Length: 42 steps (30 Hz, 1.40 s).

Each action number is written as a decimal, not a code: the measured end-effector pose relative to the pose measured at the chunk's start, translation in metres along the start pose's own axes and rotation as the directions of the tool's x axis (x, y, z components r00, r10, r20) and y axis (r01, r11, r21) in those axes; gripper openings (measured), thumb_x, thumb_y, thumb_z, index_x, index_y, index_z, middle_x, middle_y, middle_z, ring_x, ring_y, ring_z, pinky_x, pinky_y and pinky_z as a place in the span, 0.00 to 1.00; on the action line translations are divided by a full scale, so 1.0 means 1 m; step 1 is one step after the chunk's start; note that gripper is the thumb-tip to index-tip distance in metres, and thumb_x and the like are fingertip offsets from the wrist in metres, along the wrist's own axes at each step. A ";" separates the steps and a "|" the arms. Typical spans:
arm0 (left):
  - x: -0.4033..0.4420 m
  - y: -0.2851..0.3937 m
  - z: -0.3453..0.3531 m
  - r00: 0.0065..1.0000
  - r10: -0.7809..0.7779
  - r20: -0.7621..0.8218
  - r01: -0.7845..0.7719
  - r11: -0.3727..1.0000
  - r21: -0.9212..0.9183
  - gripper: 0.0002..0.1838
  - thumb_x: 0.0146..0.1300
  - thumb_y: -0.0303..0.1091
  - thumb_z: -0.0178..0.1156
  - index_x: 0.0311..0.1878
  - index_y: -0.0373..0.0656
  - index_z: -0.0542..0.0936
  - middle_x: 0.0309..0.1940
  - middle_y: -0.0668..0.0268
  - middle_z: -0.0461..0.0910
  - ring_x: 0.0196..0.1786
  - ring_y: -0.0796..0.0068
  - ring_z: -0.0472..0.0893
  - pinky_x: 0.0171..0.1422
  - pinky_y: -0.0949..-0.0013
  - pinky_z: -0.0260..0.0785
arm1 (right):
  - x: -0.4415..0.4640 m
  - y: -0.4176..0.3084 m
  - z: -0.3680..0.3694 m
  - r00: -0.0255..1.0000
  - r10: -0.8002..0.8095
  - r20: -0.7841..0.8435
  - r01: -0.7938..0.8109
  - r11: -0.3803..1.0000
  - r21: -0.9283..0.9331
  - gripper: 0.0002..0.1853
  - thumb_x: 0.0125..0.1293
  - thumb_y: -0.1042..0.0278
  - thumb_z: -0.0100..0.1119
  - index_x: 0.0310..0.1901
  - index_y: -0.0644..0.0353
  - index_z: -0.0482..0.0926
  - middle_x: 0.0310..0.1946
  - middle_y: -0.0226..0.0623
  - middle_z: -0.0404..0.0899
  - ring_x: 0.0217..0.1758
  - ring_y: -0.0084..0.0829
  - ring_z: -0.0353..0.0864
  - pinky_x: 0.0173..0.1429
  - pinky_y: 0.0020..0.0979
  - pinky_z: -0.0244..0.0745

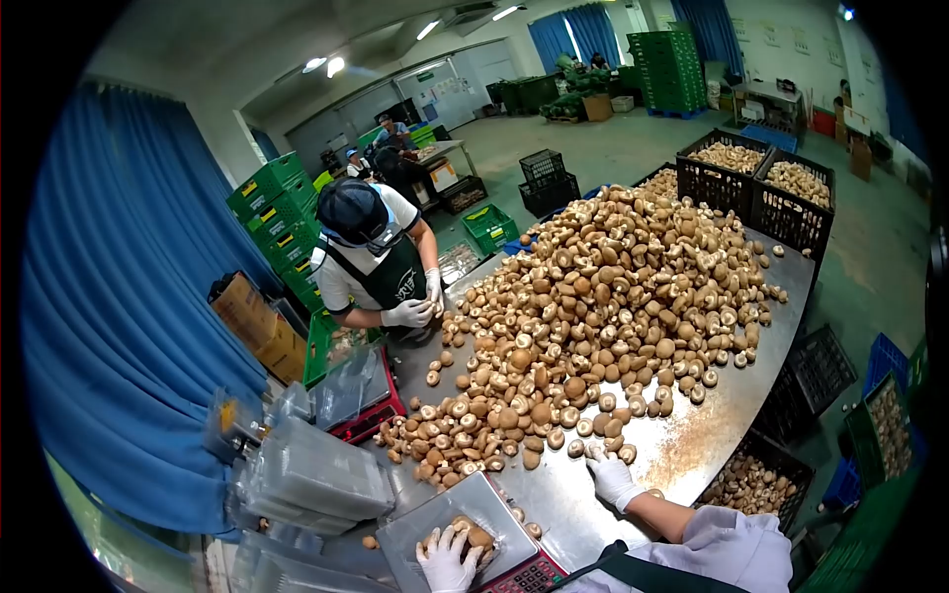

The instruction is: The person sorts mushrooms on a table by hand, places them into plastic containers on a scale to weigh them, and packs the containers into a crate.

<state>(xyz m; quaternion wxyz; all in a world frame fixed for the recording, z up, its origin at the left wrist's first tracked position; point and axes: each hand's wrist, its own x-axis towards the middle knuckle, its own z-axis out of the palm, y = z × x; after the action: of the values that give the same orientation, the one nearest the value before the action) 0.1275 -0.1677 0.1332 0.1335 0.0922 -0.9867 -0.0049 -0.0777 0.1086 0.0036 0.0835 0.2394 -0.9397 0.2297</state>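
Note:
A large heap of brown mushrooms (pixel 633 287) covers much of the metal table (pixel 554 494). My left hand (pixel 447 561), in a white glove, rests with fingers spread over several mushrooms (pixel 476 535) in a clear tray on a red scale (pixel 529 575) at the bottom. Farther right, my right hand (pixel 613 479), also gloved, reaches to the near edge of the heap. Its fingertips are beside loose mushrooms, and whether they grip one is too small to tell.
Across the table a co-worker (pixel 371 247) in a dark cap handles mushrooms. Stacked clear trays (pixel 316 469) and a second red scale (pixel 371 405) stand at left. Black crates (pixel 794 198) of mushrooms are at the far right corner, with another crate (pixel 756 484) below the right edge.

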 end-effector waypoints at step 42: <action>0.009 0.010 -0.016 0.989 -0.083 0.121 0.100 0.984 -0.149 0.32 0.49 0.57 0.66 0.56 0.52 0.78 0.58 0.63 0.72 0.66 0.58 0.67 0.71 0.41 0.44 | -0.007 0.004 0.021 0.966 -0.220 -0.133 0.222 0.975 -0.002 0.10 0.52 0.75 0.60 0.38 0.52 0.80 0.57 0.44 0.72 0.52 0.48 0.70 0.57 0.44 0.66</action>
<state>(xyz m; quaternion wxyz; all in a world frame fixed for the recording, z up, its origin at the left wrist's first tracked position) 0.1214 -0.1597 0.1516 0.0829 0.1264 -0.9841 -0.0929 -0.0744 0.1053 -0.0186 0.1693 0.3273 -0.8981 0.2402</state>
